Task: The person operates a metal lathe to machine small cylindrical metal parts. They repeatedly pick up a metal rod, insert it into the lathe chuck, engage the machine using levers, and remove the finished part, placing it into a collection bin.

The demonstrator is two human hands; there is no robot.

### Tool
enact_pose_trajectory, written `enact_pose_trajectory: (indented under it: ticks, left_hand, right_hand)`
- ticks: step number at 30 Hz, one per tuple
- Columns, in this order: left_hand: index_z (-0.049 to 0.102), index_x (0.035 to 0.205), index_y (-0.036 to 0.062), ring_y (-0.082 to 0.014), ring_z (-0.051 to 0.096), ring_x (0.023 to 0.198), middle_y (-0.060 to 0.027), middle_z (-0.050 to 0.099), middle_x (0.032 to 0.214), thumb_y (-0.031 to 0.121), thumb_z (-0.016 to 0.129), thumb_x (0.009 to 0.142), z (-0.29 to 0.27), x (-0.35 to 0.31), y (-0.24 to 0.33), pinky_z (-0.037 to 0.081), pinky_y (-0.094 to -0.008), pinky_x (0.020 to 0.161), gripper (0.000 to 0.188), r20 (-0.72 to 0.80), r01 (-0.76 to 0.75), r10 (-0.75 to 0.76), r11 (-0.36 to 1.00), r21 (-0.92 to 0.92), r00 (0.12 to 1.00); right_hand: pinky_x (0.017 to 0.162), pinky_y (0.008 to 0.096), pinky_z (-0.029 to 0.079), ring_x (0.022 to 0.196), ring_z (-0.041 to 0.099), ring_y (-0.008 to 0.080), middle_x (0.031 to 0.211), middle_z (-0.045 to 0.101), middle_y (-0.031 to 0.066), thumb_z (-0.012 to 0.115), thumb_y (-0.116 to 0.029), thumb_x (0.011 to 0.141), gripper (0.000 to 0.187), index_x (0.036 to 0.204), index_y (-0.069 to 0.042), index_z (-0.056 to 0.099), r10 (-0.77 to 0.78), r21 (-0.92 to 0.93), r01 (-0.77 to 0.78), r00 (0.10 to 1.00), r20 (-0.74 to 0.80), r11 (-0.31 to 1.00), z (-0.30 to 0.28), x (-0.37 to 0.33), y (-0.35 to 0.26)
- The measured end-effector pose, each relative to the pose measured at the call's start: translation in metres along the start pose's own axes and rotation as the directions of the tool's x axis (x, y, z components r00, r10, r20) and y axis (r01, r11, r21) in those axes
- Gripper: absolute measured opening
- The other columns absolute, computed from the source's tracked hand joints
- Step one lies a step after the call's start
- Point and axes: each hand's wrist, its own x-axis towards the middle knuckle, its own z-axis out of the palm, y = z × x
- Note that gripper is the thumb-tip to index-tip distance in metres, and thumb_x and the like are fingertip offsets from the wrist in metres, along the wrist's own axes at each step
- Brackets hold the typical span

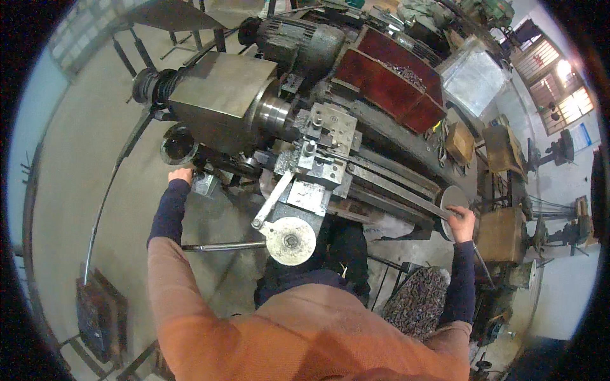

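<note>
A grey metal lathe [330, 146] lay slanted across the middle of the view, its boxy headstock [219, 95] at the upper left and its long bed running down toward the right. Behind the headstock sat a dark electric motor [298, 41], and beyond the bed a red tray [387, 79] held a heap of metal swarf. The tool post and carriage [321, 149] stood on the bed just right of the chuck [274, 113], with a pale round handwheel [290, 240] hanging from the carriage front, near the person's chest. A heap of dark curled turnings [416, 298] lay on the floor below the bed, just left of the right forearm.

The person, in an orange top with dark blue sleeves, reached out with both arms. The left hand [181, 174] was at the front of the headstock, below a dark round opening [178, 145], its fingers curled over a small part there; what exactly it gripped could not be told. The right hand [462, 219] was closed around the rim of a grey handwheel [452, 206] at the tailstock end of the bed, well apart from the left hand.
</note>
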Motion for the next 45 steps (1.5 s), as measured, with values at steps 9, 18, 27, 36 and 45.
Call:
enact_pose_trajectory:
  ticks: [9, 18, 27, 36, 45]
  left_hand:
    - [0.055, 0.103, 0.0132, -0.0266, 0.057, 0.087, -0.0100, 0.061, 0.090, 0.029, 0.060, 0.071, -0.089, -0.117, -0.039, 0.045, -0.0366, 0.076, 0.036, 0.253, 0.370, -0.305, 0.889, -0.270, 0.918]
    - [0.058, 0.081, -0.0029, -0.0137, 0.054, 0.050, -0.0098, 0.058, 0.065, 0.014, 0.053, 0.073, -0.038, -0.232, -0.034, 0.042, -0.0269, 0.042, 0.019, 0.063, 0.287, -0.584, 0.299, -0.910, 0.809]
    - [0.052, 0.088, -0.0051, -0.0219, 0.054, 0.045, -0.0132, 0.053, 0.063, 0.002, 0.042, 0.070, -0.009, -0.232, -0.021, 0.046, -0.0307, 0.042, 0.021, 0.279, 0.041, -0.855, -0.291, -0.956, 0.438]
    - [0.050, 0.091, -0.0072, -0.0241, 0.056, 0.049, -0.0167, 0.054, 0.065, 0.000, 0.039, 0.071, -0.033, -0.204, -0.009, 0.048, -0.0315, 0.045, 0.024, 0.191, -0.021, -0.849, -0.230, -0.973, 0.492]
    - [0.051, 0.090, -0.0072, -0.0236, 0.056, 0.047, -0.0154, 0.054, 0.064, -0.001, 0.038, 0.072, -0.032, -0.190, -0.012, 0.047, -0.0297, 0.047, 0.023, 0.146, -0.043, -0.843, -0.195, -0.980, 0.517]
  right_hand:
    - [0.070, 0.0382, 0.046, 0.082, 0.057, 0.0302, 0.089, 0.059, 0.0143, 0.064, -0.030, 0.063, 0.037, 0.089, -0.005, 0.058, 0.633, -0.635, -0.551, 0.764, -0.123, 0.542, -0.021, -0.098, 0.270]
    - [0.069, 0.0355, 0.047, 0.081, 0.059, 0.0269, 0.089, 0.061, 0.0116, 0.068, -0.033, 0.061, 0.041, 0.090, -0.007, 0.058, 0.748, -0.696, -0.571, 0.660, -0.074, 0.435, -0.021, -0.115, 0.311]
    - [0.071, 0.0394, 0.045, 0.083, 0.057, 0.0316, 0.094, 0.059, 0.0146, 0.065, -0.036, 0.060, 0.045, 0.096, -0.010, 0.061, 0.802, -0.542, -0.716, 0.585, -0.121, 0.440, 0.002, -0.186, 0.185]
    - [0.070, 0.0418, 0.045, 0.079, 0.057, 0.0344, 0.083, 0.060, 0.0186, 0.065, -0.035, 0.059, 0.042, 0.086, -0.004, 0.062, 0.838, -0.452, -0.807, 0.508, -0.201, 0.381, 0.014, -0.201, 0.160]
    - [0.072, 0.0408, 0.044, 0.081, 0.057, 0.0352, 0.086, 0.059, 0.0202, 0.062, -0.032, 0.062, 0.038, 0.086, -0.002, 0.062, 0.826, -0.392, -0.826, 0.514, -0.231, 0.405, 0.017, -0.193, 0.134]
